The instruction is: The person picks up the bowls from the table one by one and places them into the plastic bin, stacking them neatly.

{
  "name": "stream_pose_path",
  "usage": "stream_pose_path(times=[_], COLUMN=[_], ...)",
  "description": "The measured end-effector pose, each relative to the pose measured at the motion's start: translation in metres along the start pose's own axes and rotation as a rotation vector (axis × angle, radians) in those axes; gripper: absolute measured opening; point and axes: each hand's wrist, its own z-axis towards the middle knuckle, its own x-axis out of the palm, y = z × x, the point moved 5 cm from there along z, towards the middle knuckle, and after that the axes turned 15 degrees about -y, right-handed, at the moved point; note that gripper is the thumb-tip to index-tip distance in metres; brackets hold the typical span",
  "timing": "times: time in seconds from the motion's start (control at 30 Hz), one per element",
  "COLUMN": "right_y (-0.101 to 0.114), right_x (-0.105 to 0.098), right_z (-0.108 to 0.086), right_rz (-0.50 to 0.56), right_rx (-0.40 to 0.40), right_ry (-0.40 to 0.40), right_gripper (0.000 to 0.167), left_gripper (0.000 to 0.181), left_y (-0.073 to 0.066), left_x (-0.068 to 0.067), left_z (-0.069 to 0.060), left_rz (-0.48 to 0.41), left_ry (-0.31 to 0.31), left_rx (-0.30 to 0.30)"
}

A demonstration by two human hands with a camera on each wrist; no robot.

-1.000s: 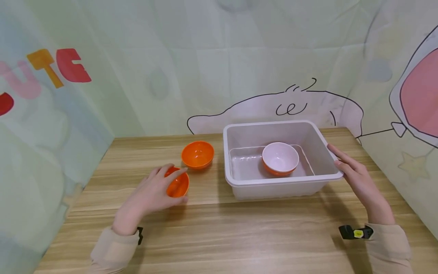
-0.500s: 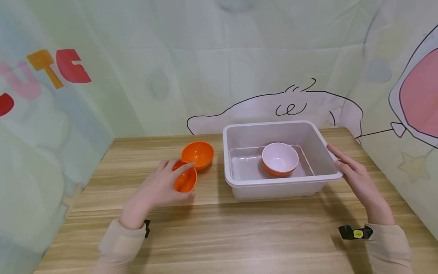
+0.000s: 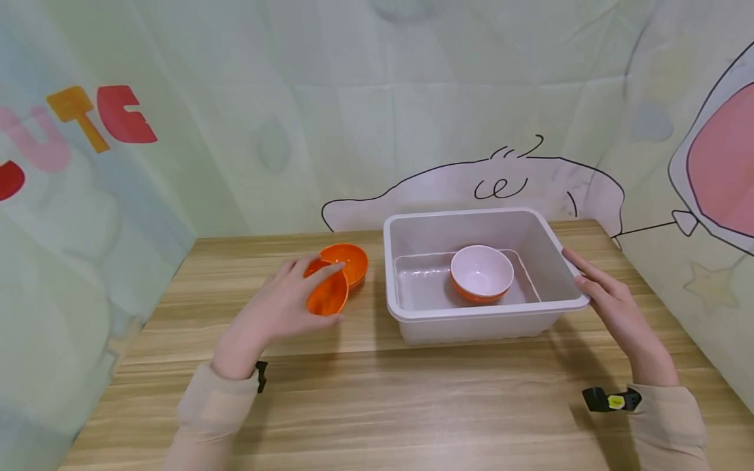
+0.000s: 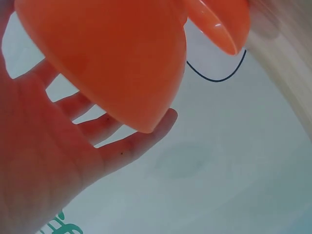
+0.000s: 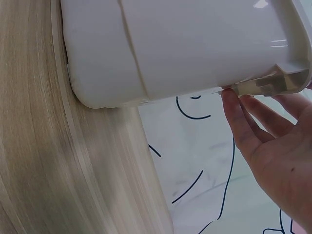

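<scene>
My left hand [image 3: 273, 304] holds an orange bowl [image 3: 330, 297] by its rim, tilted with its opening to the right. In the left wrist view, that bowl's smooth outer side [image 4: 112, 58] faces the camera, and the fingers reach along its edge. Just behind it on the table sits a second orange bowl [image 3: 352, 261], partly covered by the held one; I cannot tell whether they touch. My right hand [image 3: 618, 314] touches the right rim of a pale grey plastic bin [image 3: 471, 314] with nearly straight fingers. Inside the bin stands a bowl [image 3: 482, 271], white within and orange outside.
The wood-grain table [image 3: 412, 405] carries everything. A printed cloth backdrop [image 3: 265, 144] rises along its back and both sides. The bin's left wall stands between the orange bowls and the white-lined bowl.
My left hand has moved away from me and slightly right with the orange bowl, which now overlaps the second orange bowl in view. My right hand and the bin have stayed put.
</scene>
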Motion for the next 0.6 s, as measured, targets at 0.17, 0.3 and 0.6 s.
stream_pose_path(times=[0.17, 0.3, 0.6], right_y=[0.001, 0.001, 0.002], right_x=[0.001, 0.001, 0.001], right_z=[0.0, 0.0, 0.0], right_rz=[0.015, 0.028, 0.053], right_rx=[-0.001, 0.0, -0.005], right_ry=[-0.001, 0.0, 0.0], right_gripper=[0.05, 0.05, 0.05], left_gripper=[0.076, 0.074, 0.074], left_y=[-0.006, -0.012, -0.024], left_x=[-0.004, -0.007, -0.01], left_z=[0.005, 0.01, 0.026], left_rz=[-0.002, -0.013, -0.027], left_ry=[-0.014, -0.04, -0.03], left_rx=[0.022, 0.044, 0.051])
